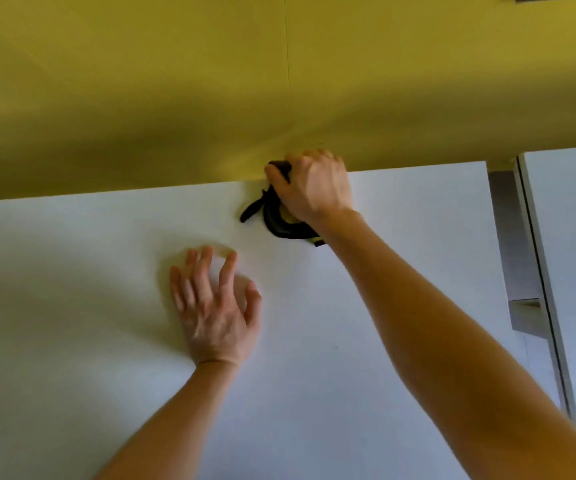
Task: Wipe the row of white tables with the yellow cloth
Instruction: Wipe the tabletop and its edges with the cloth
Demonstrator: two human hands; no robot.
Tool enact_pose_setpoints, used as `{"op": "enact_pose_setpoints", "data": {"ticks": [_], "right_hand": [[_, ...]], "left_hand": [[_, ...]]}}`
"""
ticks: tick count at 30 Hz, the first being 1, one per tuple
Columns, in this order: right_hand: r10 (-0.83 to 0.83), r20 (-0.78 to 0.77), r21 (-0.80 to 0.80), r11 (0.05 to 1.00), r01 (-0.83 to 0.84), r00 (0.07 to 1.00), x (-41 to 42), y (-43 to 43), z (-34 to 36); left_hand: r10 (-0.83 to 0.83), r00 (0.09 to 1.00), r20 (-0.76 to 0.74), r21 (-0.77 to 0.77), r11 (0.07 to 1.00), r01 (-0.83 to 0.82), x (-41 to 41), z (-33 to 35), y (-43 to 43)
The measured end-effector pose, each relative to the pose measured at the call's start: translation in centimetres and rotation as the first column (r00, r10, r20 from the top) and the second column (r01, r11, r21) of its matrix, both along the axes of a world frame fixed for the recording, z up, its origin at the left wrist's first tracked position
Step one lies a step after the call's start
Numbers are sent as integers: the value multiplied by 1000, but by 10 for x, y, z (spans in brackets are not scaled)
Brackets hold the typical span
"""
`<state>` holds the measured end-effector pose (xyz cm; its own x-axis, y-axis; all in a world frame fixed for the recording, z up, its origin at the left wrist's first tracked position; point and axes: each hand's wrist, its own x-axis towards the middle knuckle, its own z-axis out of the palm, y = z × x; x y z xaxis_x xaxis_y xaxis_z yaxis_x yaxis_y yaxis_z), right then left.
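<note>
A white table (pixel 72 306) fills the lower view, and a second white table (pixel 570 220) starts at the far right. My left hand (pixel 213 306) rests palm down on the first table with its fingers spread and nothing in it. My right hand (pixel 314 188) is at the table's back edge, against the yellow wall. Its fingers are closed around a black object (pixel 272 220) with a curved body and a thin black strap or lever sticking out to the left. A small yellow patch (pixel 288 216) shows under the palm. I cannot tell whether that patch is the yellow cloth.
A yellow partition wall (pixel 175 98) runs along the back of the tables. Between the two tables is a narrow gap with a grey metal frame (pixel 518 258). The second table's edge runs diagonally down the right side.
</note>
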<state>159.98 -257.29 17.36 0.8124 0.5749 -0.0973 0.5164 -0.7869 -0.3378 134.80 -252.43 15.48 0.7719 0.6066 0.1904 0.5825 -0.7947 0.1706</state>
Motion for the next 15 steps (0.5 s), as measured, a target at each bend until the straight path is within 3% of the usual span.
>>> {"op": "enact_pose_setpoints", "data": {"ticks": [4,7,9,12,15], "right_hand": [[-291,149,31,957,289,945,67,-153,4],[-433,211,13,898,440,876,59,-148,0],[-345,185,55,939,341,920,36,-96,-4],[-56,163,79,996,43,985,-15,-15,-11],[-7,135,158,987,-14,991,-30,8,-6]], "left_hand": [[-23,1000,11,-7,1000,23,1,-1,1],[-26,1000,-16,2,1000,26,1,0,3],[-35,999,-38,-1,999,35,0,1,3],[-31,999,-45,4,1000,31,3,4,4],[-50,998,-24,-26,998,49,19,11,-15]]}}
